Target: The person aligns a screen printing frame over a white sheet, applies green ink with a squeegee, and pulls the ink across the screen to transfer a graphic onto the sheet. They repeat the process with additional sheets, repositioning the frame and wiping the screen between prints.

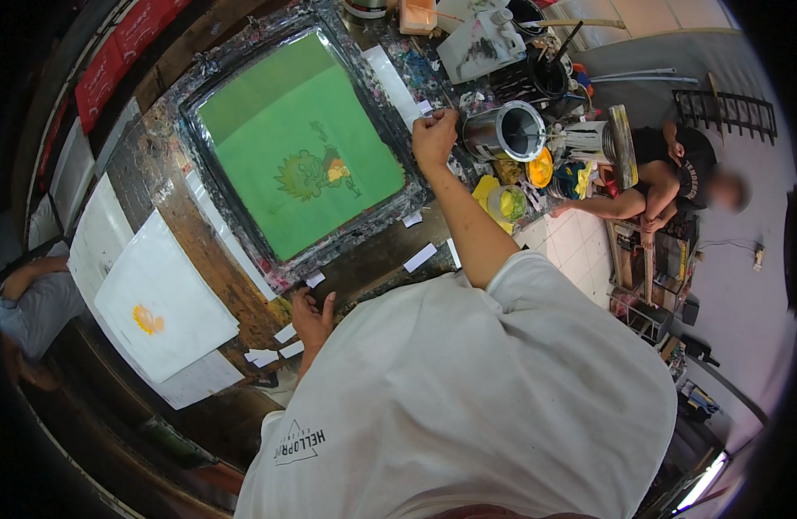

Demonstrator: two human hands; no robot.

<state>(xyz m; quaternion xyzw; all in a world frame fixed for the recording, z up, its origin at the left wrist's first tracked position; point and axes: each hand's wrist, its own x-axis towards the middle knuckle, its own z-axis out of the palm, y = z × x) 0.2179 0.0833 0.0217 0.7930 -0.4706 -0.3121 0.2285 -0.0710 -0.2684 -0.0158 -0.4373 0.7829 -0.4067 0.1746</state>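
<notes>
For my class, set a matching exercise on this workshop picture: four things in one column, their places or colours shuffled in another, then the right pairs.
Column 1
1. Printing screen
2. Top sheet at left
3. Left hand
4. Right hand

Column 2
A. Between the screen and the open metal can
B. White, partly yellow-orange
C. Mostly green, dark-edged
D. Beside the screen's lowest corner in the picture

Pairs: 1-C, 2-B, 3-D, 4-A

Light strip (pixel 703 481): glaring white, lower right
Left side: dim
Rim: black, edges bowed
Seated person's head (pixel 729 190): blurred
</notes>
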